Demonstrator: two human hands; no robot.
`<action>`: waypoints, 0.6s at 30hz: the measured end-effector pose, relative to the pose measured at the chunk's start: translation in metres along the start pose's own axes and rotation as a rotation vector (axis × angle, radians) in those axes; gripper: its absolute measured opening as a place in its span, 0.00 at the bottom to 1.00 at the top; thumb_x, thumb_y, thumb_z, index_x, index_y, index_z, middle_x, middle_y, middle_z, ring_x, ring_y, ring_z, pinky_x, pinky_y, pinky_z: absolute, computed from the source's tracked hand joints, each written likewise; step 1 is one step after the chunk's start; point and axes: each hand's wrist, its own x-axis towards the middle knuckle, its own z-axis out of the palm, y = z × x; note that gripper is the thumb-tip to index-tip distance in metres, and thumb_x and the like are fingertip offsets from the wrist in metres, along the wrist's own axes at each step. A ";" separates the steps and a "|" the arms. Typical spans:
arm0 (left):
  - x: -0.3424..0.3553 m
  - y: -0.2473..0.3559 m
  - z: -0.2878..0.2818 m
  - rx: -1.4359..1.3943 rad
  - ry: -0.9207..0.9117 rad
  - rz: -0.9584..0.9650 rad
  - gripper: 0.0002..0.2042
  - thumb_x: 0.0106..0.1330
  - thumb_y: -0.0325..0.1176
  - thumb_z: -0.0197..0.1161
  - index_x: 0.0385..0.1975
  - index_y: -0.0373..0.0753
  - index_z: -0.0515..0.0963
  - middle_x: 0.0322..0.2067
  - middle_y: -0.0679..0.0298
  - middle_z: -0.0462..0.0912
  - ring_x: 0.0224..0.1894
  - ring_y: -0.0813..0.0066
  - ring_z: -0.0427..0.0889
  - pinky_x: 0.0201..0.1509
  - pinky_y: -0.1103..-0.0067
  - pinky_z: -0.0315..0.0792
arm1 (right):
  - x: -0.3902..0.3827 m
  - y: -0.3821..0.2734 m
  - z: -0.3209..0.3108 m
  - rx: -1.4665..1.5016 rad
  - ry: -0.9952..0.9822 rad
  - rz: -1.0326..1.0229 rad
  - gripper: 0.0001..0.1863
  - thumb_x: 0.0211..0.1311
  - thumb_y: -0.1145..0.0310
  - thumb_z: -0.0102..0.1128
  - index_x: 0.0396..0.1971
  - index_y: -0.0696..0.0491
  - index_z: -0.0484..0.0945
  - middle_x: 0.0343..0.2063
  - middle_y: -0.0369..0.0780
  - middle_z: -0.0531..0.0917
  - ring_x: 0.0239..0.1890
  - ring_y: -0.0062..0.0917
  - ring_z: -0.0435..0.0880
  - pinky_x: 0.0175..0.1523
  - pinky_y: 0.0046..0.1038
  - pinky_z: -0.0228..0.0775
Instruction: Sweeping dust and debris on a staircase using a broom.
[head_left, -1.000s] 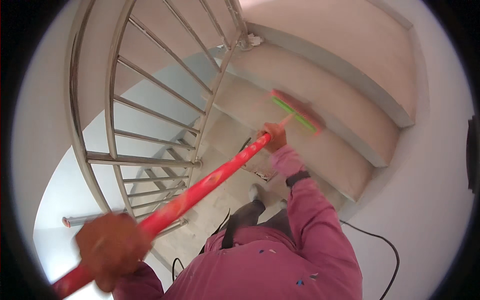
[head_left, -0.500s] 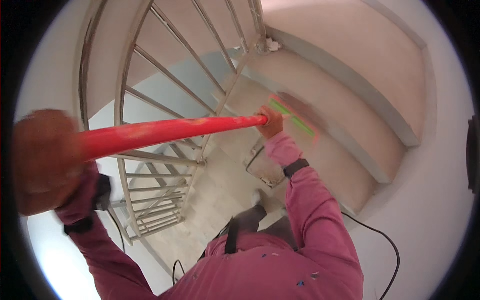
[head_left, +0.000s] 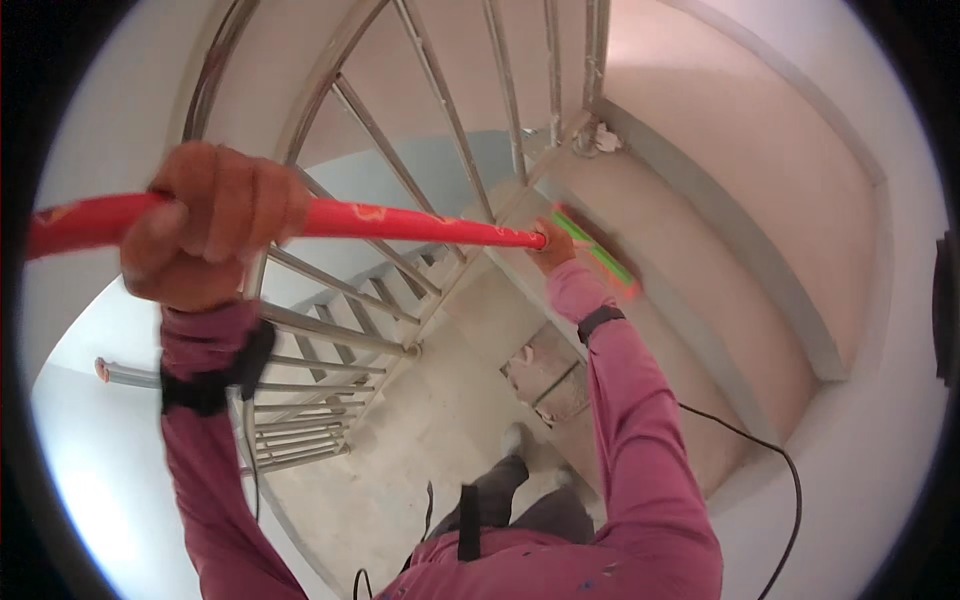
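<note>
My left hand (head_left: pixel 215 220) is closed around the red handle of a broom (head_left: pixel 410 225), and the handle's upper end runs past it to the left edge of the view. Further down, my right hand (head_left: pixel 556 248) wraps the handle near the broom's head. The green broom head (head_left: pixel 610 262), with pinkish-orange bristles, is at a stair step (head_left: pixel 650 215), partly hidden by my right hand. Whether the bristles touch the step is hard to tell. Below my right forearm, a dark-edged dustpan-like tray (head_left: pixel 560 388) holds pale and greyish debris.
A metal stair railing (head_left: pixel 445 110) curves along the left, close beside the handle. Steps rise toward the upper right against a white wall (head_left: pixel 850 480). Crumpled whitish scraps (head_left: pixel 606 138) lie at a railing post. A black cable (head_left: pixel 745 458) hangs at the lower right.
My left hand has moved right and upward, and the handle now shows beyond it. The whole view has shifted, with the railing and steps further right. Both hands keep hold of the broom.
</note>
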 end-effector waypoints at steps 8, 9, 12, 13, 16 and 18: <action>-0.069 0.057 -0.036 -0.037 0.186 -0.128 0.09 0.56 0.37 0.41 0.19 0.42 0.65 0.16 0.66 0.69 0.16 0.80 0.68 0.25 0.80 0.65 | 0.004 -0.067 0.026 0.152 -0.294 -0.110 0.11 0.38 0.60 0.54 0.19 0.50 0.68 0.16 0.43 0.74 0.23 0.39 0.74 0.26 0.34 0.65; -0.069 0.035 -0.042 0.016 0.351 -0.094 0.10 0.57 0.38 0.41 0.25 0.40 0.66 0.22 0.65 0.70 0.21 0.78 0.70 0.29 0.81 0.67 | 0.004 -0.059 0.014 0.071 -0.184 -0.107 0.11 0.37 0.60 0.54 0.18 0.50 0.68 0.15 0.43 0.74 0.23 0.39 0.74 0.26 0.34 0.65; -0.046 0.029 -0.034 0.128 0.328 -0.077 0.14 0.58 0.40 0.40 0.32 0.37 0.68 0.29 0.66 0.74 0.29 0.74 0.75 0.40 0.79 0.68 | 0.046 -0.019 0.024 0.335 -0.209 0.039 0.10 0.36 0.61 0.55 0.15 0.51 0.68 0.16 0.43 0.74 0.23 0.38 0.74 0.26 0.32 0.65; -0.020 -0.009 -0.042 -0.078 -0.117 -0.057 0.12 0.57 0.38 0.39 0.28 0.37 0.68 0.25 0.69 0.75 0.29 0.73 0.75 0.42 0.75 0.65 | 0.040 0.033 0.031 0.148 -0.194 0.126 0.10 0.36 0.61 0.55 0.16 0.51 0.68 0.16 0.43 0.74 0.23 0.37 0.74 0.26 0.31 0.65; -0.047 0.009 -0.035 -0.194 0.030 -0.289 0.16 0.56 0.39 0.41 0.31 0.32 0.69 0.27 0.65 0.76 0.32 0.66 0.75 0.44 0.74 0.64 | 0.010 -0.009 0.081 0.303 -0.197 0.060 0.10 0.35 0.63 0.56 0.18 0.52 0.70 0.16 0.43 0.74 0.21 0.37 0.73 0.26 0.31 0.64; -0.058 0.034 -0.043 -0.128 0.081 -0.255 0.15 0.56 0.38 0.41 0.31 0.33 0.70 0.27 0.65 0.76 0.31 0.67 0.75 0.42 0.74 0.64 | -0.002 -0.031 0.088 0.381 -0.127 0.010 0.11 0.34 0.65 0.57 0.20 0.53 0.71 0.16 0.43 0.74 0.20 0.36 0.73 0.26 0.30 0.64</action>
